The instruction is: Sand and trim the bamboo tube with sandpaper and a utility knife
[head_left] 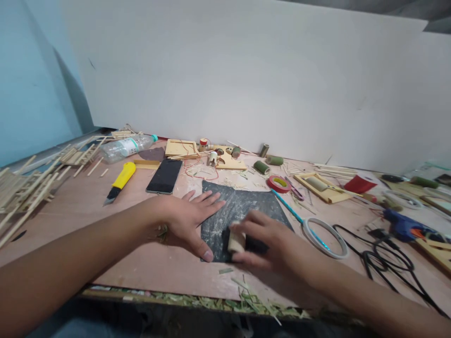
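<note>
A dark sheet of sandpaper (225, 206), dusted with pale powder, lies on the table near its front edge. My left hand (192, 218) is spread flat over the sheet's left side, thumb and fingertips resting on it. Gripped in my right hand (264, 237) is a short pale piece of bamboo (237, 239), lying against the sandpaper. The right hand is slightly blurred, and its palm side is hidden. Green bamboo shavings (253, 300) lie along the table edge just below the sheet.
Left of the sheet are a phone (164, 176), a yellow utility knife (121, 180) and a plastic bottle (127, 146). To the right lie red tape (279, 183), a white tape roll (341, 253), a black cable (384, 260) and a blue glue gun (405, 225). A white wall panel (246, 80) stands behind.
</note>
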`<state>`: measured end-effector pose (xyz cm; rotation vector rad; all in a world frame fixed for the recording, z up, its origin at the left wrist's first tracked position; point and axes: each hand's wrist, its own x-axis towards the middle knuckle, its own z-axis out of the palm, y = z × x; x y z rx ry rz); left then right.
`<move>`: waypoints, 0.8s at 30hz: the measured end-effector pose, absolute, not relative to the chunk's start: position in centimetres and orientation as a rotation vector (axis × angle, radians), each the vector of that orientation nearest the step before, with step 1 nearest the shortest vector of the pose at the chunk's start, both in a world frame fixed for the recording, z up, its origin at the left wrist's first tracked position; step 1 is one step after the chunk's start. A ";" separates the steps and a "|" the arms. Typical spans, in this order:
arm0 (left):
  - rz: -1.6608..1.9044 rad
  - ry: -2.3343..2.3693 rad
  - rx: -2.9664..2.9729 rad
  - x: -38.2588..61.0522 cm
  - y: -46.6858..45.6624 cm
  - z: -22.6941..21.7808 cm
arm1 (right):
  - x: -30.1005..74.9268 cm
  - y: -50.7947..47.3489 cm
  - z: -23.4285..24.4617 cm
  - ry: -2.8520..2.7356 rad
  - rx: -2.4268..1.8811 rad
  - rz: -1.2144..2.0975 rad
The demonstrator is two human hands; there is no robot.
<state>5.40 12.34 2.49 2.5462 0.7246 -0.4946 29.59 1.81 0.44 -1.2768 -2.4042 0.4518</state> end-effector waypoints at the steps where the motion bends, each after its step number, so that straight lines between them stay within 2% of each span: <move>1: -0.501 0.729 2.547 5.4 12.3 2.5 | 29.8 2.3 0.4 -2.393 -1.305 0.389; 3: -0.514 0.729 2.551 5.4 12.4 2.5 | 30.2 3.2 0.3 -2.364 -1.347 0.299; 7: -0.506 0.701 2.561 5.3 12.6 2.3 | 30.0 4.0 0.3 -2.526 -1.170 0.472; 11: -0.500 0.706 2.563 5.3 12.7 2.1 | 30.0 4.7 0.4 -2.424 -1.334 0.282; 15: -0.528 0.703 2.571 5.4 12.6 2.2 | 30.0 4.9 0.4 -2.524 -1.175 0.457; 19: -0.526 0.717 2.570 5.4 12.5 2.2 | 29.9 4.9 0.3 -2.388 -1.356 0.300; 24: -0.509 0.698 2.567 5.2 12.5 1.9 | 29.6 4.8 0.3 -2.505 -1.195 0.490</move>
